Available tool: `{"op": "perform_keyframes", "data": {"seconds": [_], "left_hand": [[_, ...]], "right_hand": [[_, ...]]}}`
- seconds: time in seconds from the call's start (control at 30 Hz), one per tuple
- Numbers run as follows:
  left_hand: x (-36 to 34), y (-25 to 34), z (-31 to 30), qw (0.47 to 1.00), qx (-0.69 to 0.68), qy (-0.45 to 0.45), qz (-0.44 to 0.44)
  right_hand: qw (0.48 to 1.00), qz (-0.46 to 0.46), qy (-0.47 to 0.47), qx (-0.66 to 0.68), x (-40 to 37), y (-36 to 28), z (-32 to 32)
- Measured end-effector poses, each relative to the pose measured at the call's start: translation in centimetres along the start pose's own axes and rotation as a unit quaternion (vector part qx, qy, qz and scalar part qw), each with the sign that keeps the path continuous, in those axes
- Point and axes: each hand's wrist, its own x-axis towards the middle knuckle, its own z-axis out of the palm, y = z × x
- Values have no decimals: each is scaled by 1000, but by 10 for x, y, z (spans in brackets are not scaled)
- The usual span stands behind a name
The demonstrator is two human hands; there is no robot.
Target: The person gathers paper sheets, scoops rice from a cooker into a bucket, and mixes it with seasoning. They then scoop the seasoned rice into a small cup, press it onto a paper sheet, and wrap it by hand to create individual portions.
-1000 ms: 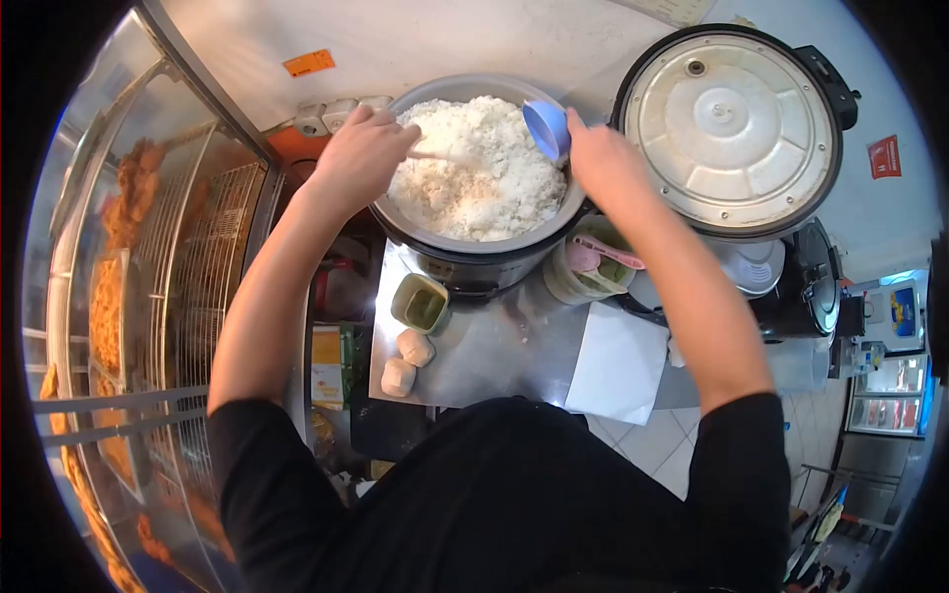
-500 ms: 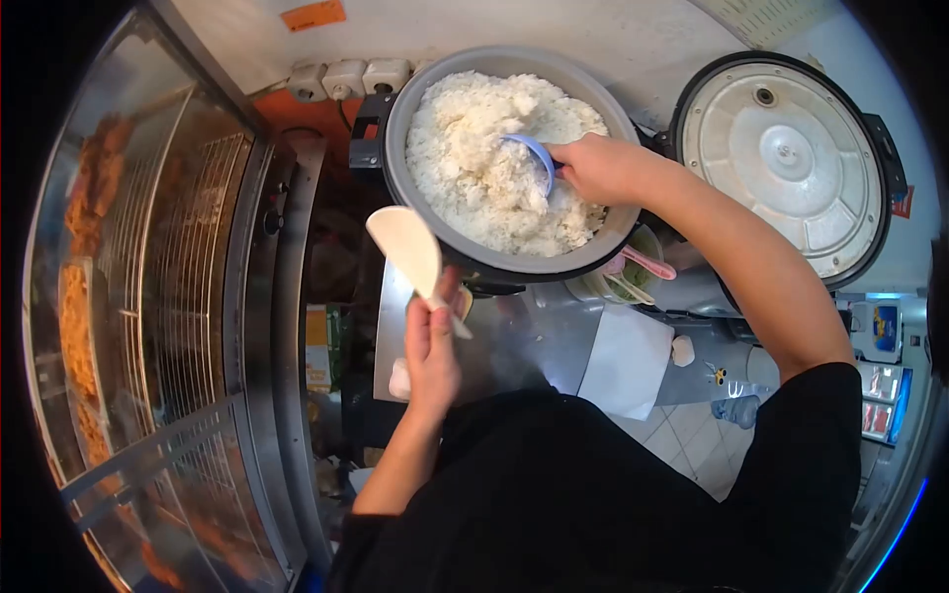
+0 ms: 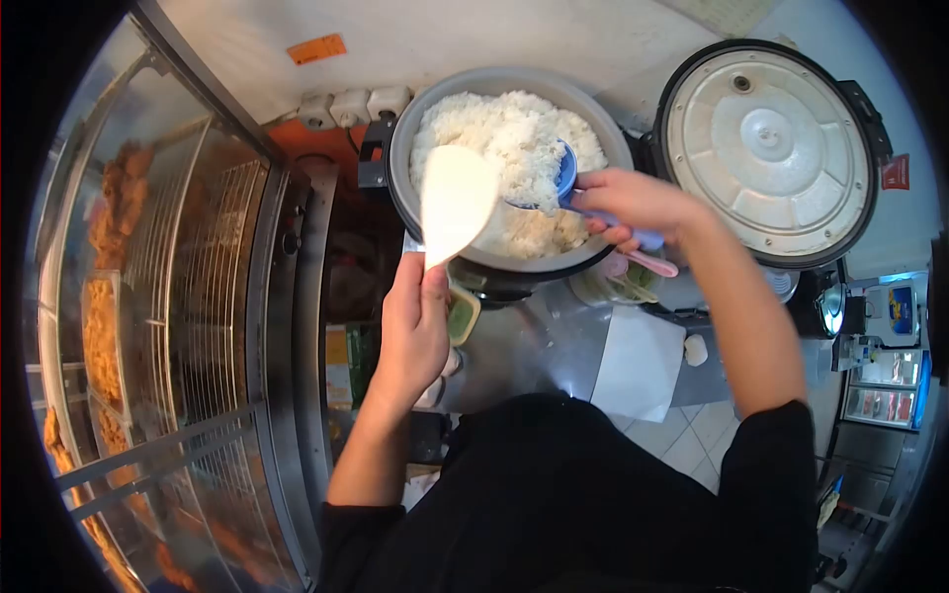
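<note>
White rice point(image 3: 494, 124) fills a large round cooker point(image 3: 611, 128) with a grey inner rim. My right hand point(image 3: 638, 208) grips the handle of a blue scoop point(image 3: 567, 173) at the right side of the pot, and rice is heaped in and against the scoop. The fingers of my left hand point(image 3: 413, 326) are wrapped round the handle of a white paddle point(image 3: 457, 198). Its broad blade stands upright over the pot's left front part and hides some of the rice and rim.
The open cooker lid point(image 3: 771, 203) is at the right. A glass cabinet with racks point(image 3: 203, 287) and fried food lines the left. White paper point(image 3: 638, 366) lies on the metal counter point(image 3: 534, 361), near a container with a pink-handled utensil point(image 3: 647, 263).
My left hand has raised the white paddle up and right, over the pot. The blue scoop has turned and now carries rice, with my right hand slightly lower and further right.
</note>
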Motion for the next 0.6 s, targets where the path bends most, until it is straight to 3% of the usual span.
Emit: {"op": "perform_keyframes", "data": {"seconds": [0.1, 0.13, 0.2, 0.3, 0.37, 0.43, 0.5, 0.6], "left_hand": [[37, 34, 5, 970, 217, -69, 84], [49, 41, 10, 969, 217, -70, 94], [68, 54, 19, 918, 367, -127, 79], [87, 67, 28, 907, 386, -146, 78], [84, 75, 34, 907, 390, -144, 69], [69, 87, 33, 908, 393, -118, 87], [55, 94, 18, 911, 387, -102, 97], [56, 102, 4, 949, 300, -57, 82]], "right_hand": [[983, -82, 86, 141, -11, 22, 30], [978, -104, 101, 149, -6, 30, 37], [965, -139, 156, 160, 0, 36, 53], [946, -223, 225, 71, 10, 51, 55], [938, -231, 257, 44, 16, 59, 50], [896, -324, 304, 2, 24, 70, 34], [899, -317, 303, 23, 12, 63, 25], [910, -230, 336, -78, -7, 56, 19]]}}
